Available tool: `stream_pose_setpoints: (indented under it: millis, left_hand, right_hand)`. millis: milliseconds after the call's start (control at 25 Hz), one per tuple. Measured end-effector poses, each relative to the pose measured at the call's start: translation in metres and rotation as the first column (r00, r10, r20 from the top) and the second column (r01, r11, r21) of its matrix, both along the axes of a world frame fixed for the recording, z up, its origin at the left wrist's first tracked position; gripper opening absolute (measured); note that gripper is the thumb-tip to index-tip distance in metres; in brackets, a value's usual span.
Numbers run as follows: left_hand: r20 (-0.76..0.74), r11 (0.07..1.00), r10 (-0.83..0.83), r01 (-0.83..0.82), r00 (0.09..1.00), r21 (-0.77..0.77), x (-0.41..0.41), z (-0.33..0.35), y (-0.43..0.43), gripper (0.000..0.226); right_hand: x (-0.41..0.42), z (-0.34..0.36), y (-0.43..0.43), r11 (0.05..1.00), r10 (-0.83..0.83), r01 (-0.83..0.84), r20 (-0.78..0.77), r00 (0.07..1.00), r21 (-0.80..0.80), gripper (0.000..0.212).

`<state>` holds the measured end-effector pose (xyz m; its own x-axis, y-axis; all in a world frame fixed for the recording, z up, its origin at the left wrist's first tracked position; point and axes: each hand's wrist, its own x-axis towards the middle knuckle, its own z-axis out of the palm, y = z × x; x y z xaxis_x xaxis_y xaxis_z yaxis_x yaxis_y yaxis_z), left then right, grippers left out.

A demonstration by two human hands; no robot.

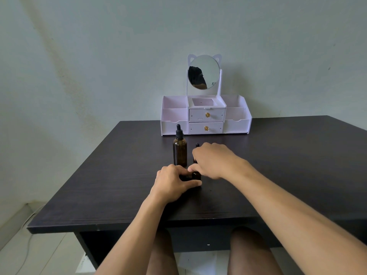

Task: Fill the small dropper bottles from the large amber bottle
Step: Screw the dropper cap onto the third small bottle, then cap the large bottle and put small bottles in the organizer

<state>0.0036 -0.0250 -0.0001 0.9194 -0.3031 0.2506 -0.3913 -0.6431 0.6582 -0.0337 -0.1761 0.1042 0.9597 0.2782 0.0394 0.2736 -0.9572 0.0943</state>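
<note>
Left hand (pixel 174 181): fingers and thumb are curled round the body of a small dropper bottle (pixel 196 175), holding it upright on the table near the front middle.
Large amber bottle (pixel 180 149): stands upright just behind the left hand with its black dropper cap on. It looks like glass, so rigid, smooth and breakable, and probably the heaviest item here. I would grip it round the wide body, not by the rubber bulb.
Small dropper bottle: light, hard and easy to tip. It is best steadied low on the body while the cap is turned from above.
Second small bottle (pixel 197 145): only its dark tip shows behind the right hand.
Right hand (pixel 214 159): thumb and fingers are bent down onto the top of the held bottle, apparently pinching its cap, though the contact is mostly hidden.
Table (pixel 119 175): dark wood grain, flat and matt. A spill would be hard to see on it.
Organizer (pixel 236 124): white, with drawers and a round mirror (pixel 204 72), at the back edge against the wall.
Room: pale stained wall (pixel 99 56), with a cable (pixel 29 215) on the floor to the left.
</note>
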Motion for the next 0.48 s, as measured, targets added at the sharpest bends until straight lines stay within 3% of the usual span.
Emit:
stream_pose_setpoints:
  millis: [120, 280, 480]
  left_hand:
    - [0.020, 1.000, -0.023, 0.023, 1.000, 0.021, -0.002, 0.000, 0.002, 0.067]
    - [0.102, 0.998, -0.008, 0.002, 0.995, 0.063, -0.006, 0.000, 0.003, 0.044]
    - [0.128, 0.977, 0.112, -0.133, 0.985, 0.168, -0.012, 0.003, 0.002, 0.027]
  right_hand:
    - [-0.004, -0.017, -0.001, 0.980, -0.073, 0.068, 0.019, 0.997, 0.188, 0.037]
    - [-0.007, -0.035, -0.016, 0.816, -0.187, 0.180, -0.045, 0.981, 0.549, 0.038]
    - [0.012, -0.009, -0.076, 0.667, -0.334, 0.254, -0.024, 0.942, 0.700, 0.027]
